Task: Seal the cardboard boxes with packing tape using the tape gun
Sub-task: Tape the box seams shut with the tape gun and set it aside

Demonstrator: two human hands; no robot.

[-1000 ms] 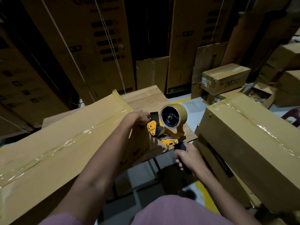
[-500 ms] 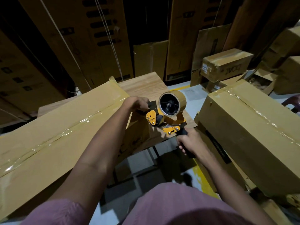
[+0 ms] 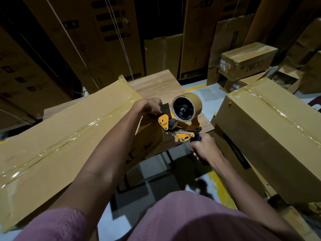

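Observation:
A long flat cardboard box [image 3: 66,136] lies across a wooden table [image 3: 156,84], with shiny clear tape running along its top seam. At its right end I hold an orange tape gun [image 3: 180,124] carrying a brown tape roll [image 3: 186,106]. My right hand [image 3: 203,146] grips the gun's black handle from below. My left hand [image 3: 149,106] curls over the box's right end and pinches the black front part of the gun. The box's end face under my left hand is mostly hidden.
A second large taped box [image 3: 271,141] stands close on the right, beside my right arm. Smaller boxes [image 3: 246,61] are stacked behind it. Tall cartons [image 3: 104,32] lean along the back wall. Grey floor with a yellow line [image 3: 217,185] shows below the table.
The tape gun and both hands stay at the box's right end. The view has tilted down a little and my right hand has come slightly higher on the handle.

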